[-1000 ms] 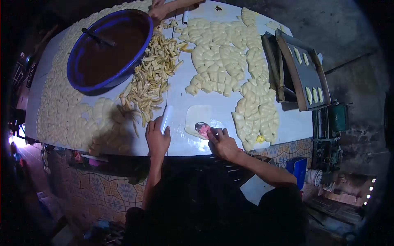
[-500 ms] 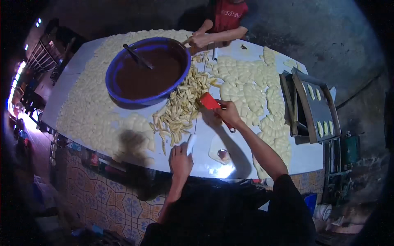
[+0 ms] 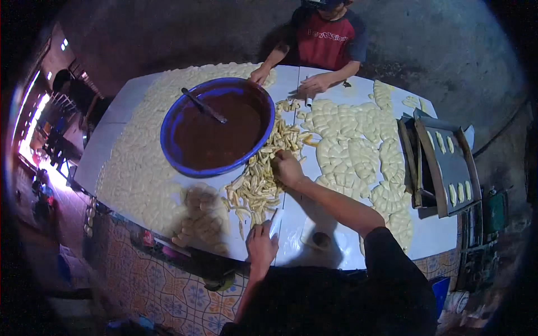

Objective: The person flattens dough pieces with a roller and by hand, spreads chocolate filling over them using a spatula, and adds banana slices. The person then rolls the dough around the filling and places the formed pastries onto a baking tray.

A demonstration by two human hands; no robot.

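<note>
Right hand point(image 3: 288, 169): fingers down in the strips point(image 3: 252, 190), bent inward; whether a strip is gripped cannot be told, since the knuckles cover the fingertips. Left hand point(image 3: 262, 245): holds the roller point(image 3: 276, 224) between thumb and fingers. The sheet point(image 3: 307, 234) lies flat to the right of the left hand, bearing a dark dab point(image 3: 321, 239).

Risks:
1. A loose pinch could drop strips on the tabletop point(image 3: 297, 215) short of the sheet.
2. A low right sleeve point(image 3: 386, 246) could brush the sheet or smear the dab.
3. A knock from the right hand, or a pull by the co-worker's hand point(image 3: 259, 75) near the far rim, could shift the basin.

Containers: the basin point(image 3: 170, 158), left of the right hand, holds brown paste point(image 3: 207, 137) and a spoon point(image 3: 203, 105). The tray point(image 3: 455, 163), well right of that hand, holds slim pale pieces point(image 3: 453, 194) in two groups.
</note>
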